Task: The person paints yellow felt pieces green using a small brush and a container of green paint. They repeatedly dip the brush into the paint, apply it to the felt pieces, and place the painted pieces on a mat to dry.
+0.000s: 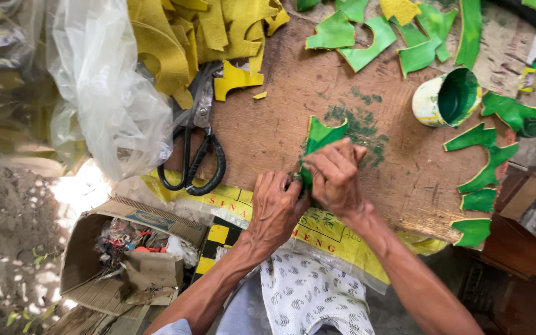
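Both hands meet at the near edge of the wooden worktop (268, 133). The left hand (275, 208) and right hand (335, 177) have their fingers clamped on one green cut-out (321, 138), which sticks up beyond them. One pair of scissors (195, 146) lies to the left, one paint cup (446, 98) to the right.

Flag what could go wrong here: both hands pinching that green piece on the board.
1. The green piece looks freshly painted; the right hand and left hand pinch it, so smearing is likely.
2. The paint cup lies tipped on the board; it may leak onto nearby green cutouts.
3. Scissors lie near the left hand.
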